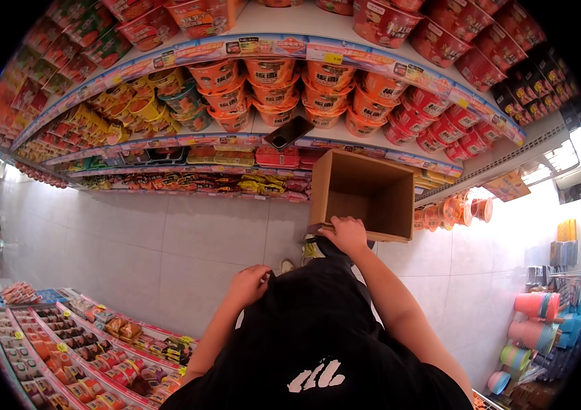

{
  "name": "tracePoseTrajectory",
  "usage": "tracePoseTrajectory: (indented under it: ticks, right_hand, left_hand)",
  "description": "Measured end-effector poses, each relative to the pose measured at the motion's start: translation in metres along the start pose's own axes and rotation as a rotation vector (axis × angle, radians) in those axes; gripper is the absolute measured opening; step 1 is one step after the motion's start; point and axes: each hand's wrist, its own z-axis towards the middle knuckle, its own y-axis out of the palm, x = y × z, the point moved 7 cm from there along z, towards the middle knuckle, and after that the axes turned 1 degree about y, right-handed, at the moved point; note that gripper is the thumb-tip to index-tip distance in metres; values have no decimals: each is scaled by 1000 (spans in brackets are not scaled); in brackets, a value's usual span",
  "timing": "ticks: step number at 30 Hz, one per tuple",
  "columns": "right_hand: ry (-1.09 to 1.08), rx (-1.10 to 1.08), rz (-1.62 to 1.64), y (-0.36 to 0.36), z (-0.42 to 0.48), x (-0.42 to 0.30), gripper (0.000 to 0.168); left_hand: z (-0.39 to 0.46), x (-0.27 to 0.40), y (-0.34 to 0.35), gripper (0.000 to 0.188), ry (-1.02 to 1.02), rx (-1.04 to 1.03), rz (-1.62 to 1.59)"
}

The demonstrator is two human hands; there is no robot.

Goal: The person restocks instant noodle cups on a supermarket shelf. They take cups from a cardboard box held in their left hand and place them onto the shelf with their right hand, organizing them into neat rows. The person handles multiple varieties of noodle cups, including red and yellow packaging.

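Note:
My right hand [346,234] grips the near left rim of an open cardboard box [393,205], which looks bare inside. Beside my waist at the left, my left hand [250,285] pinches the edge of my black shirt [316,318]. Beyond the box, stacked orange instant noodle bowls [270,72] fill a shelf, with red bowls [428,101] to their right and yellow ones [145,106] to their left. A dark smartphone [289,133] lies at that shelf's front edge, in front of the orange stacks.
Curved-looking shelf rails [285,47] run across the top. Packaged snacks fill a low display [116,353] behind at the left. Hanging noodle cups [449,211] stick out right of the box, and stacked plastic tubs [536,306] stand at the far right. Grey floor tiles [208,230] lie between.

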Motion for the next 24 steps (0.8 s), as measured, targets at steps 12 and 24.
tracePoseTrajectory:
  ticks: [12, 24]
  right_hand:
    - [-39, -136, 81, 12, 0, -25, 42]
    - [-179, -180, -5, 20, -13, -55, 41]
  left_hand:
    - [0, -6, 6, 33, 37, -3, 20]
    - [-23, -24, 18, 26, -32, 48, -23]
